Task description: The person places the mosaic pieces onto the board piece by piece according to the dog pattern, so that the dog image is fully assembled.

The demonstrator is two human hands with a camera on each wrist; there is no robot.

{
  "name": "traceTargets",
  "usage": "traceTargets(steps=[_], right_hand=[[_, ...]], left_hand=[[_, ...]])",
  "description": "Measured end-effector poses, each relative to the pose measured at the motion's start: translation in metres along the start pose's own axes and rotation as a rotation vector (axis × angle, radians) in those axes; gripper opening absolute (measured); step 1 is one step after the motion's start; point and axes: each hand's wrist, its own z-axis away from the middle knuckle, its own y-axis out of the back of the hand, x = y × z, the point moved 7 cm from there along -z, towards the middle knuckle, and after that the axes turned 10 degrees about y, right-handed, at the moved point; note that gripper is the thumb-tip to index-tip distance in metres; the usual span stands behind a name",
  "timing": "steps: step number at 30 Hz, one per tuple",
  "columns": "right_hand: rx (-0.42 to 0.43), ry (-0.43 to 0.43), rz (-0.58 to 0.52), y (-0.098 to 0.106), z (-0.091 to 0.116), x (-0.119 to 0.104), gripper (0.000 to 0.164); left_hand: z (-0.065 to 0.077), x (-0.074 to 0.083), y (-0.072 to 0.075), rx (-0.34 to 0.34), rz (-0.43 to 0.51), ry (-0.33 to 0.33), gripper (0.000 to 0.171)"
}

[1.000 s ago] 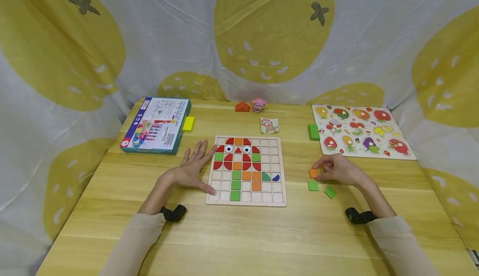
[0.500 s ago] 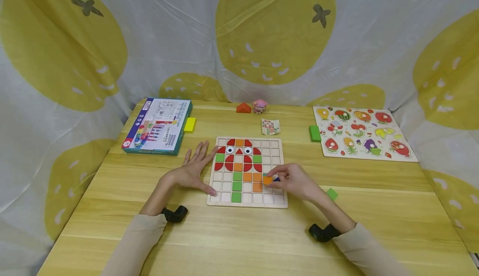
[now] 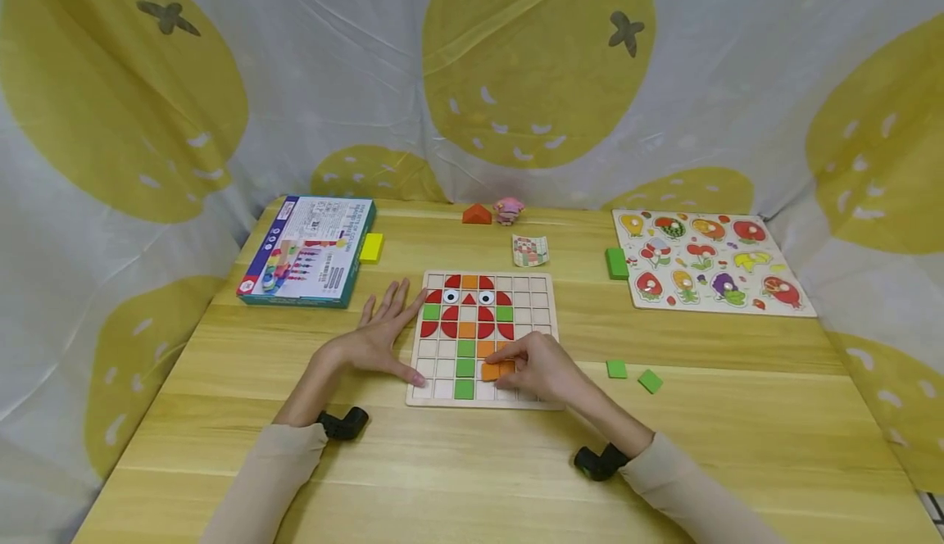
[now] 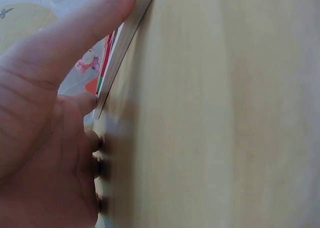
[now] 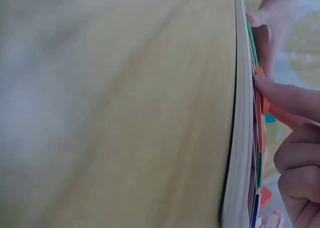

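Note:
My right hand (image 3: 542,368) pinches an orange square tile (image 3: 490,372) between thumb and index finger, low over the lower middle of the wooden grid board (image 3: 541,298). The right wrist view shows this orange tile (image 5: 265,103) at the board's surface, tilted against it. My left hand (image 3: 376,346) lies spread at the board's left side, its thumb and index fingertip on the edge. Red, green and orange pieces with two eye discs form a figure on the grid. My right hand hides some cells at the lower right. Two green square tiles (image 3: 616,369) lie right of the board.
At the back left is a boxed toy set (image 3: 308,251) beside a yellow block (image 3: 372,248). A red triangular block (image 3: 477,214), pink figurine (image 3: 508,210) and pattern card (image 3: 530,250) stand behind the board. Right are a green block (image 3: 616,264) and a fruit puzzle (image 3: 714,261).
My right hand has carried the orange tile from the table on the right, leftward across the board to its lower middle. The left hand has stayed in place.

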Motion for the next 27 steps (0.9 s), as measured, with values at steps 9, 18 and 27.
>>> traceTargets(steps=[9,18,27], right_hand=[[-0.024,0.003,-0.073,-0.001,-0.011,0.007,0.025],[-0.037,0.000,-0.128,-0.004,-0.013,0.011,0.021],[-0.030,-0.040,-0.122,-0.003,-0.017,0.010,0.019]], left_hand=[[-0.001,-0.001,0.001,0.001,-0.008,0.003,0.135],[0.000,-0.002,-0.001,-0.002,-0.014,-0.002,0.135],[-0.001,-0.002,-0.002,-0.002,-0.008,0.000,0.135]])
